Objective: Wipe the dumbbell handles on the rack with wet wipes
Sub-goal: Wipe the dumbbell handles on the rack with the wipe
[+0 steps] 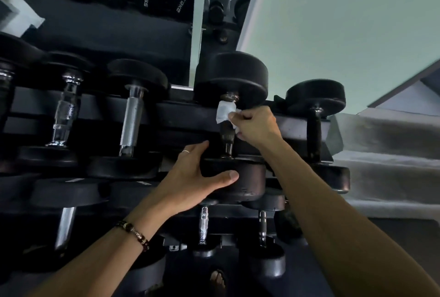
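A black dumbbell lies on the top shelf of the rack [190,116], with its dark handle [226,136] pointing away from me. A white wet wipe [223,111] is wrapped round the far end of that handle. My right hand [256,125] pinches the wipe against the handle. My left hand [195,177] grips the near head [247,177] of the same dumbbell, thumb across its front and fingers on its left side. The far head [233,77] sits at the back of the shelf.
Dumbbells with chrome handles [132,118] lie to the left on the same shelf, and one with a dark handle [314,130] to the right. A lower shelf holds more dumbbells [203,225]. A mirror behind reflects the rack. A sandalled foot [217,280] stands on the dark floor.
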`<act>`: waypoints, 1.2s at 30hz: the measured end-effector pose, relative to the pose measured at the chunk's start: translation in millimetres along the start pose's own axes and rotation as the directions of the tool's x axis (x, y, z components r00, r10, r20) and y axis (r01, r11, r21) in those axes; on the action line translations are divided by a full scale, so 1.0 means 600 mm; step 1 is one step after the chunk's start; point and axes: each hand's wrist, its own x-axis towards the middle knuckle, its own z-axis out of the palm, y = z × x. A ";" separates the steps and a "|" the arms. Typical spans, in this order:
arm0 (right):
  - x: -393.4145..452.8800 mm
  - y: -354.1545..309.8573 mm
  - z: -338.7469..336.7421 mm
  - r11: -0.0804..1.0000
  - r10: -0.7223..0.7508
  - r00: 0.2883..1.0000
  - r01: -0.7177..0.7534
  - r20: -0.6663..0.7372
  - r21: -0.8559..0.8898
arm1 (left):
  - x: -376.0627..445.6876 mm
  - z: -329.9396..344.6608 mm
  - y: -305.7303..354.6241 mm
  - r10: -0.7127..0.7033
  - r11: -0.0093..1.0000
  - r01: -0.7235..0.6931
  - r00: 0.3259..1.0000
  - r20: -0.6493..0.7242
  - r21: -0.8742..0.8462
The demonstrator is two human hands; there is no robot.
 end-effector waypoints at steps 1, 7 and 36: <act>-0.003 0.005 -0.006 1.000 0.000 0.998 0.002 0.058 -0.028 | 0.000 -0.001 -0.001 0.003 1.000 -0.003 1.000 0.000 -0.010; 0.008 -0.002 0.002 1.000 -0.002 0.998 0.003 -0.056 0.020 | 0.000 0.003 -0.006 -0.011 0.999 0.009 1.000 -0.029 -0.046; 0.012 0.018 -0.025 0.340 -0.784 0.503 0.839 0.364 -0.426 | -0.005 0.008 -0.012 0.019 0.996 -0.023 0.999 -0.046 -0.086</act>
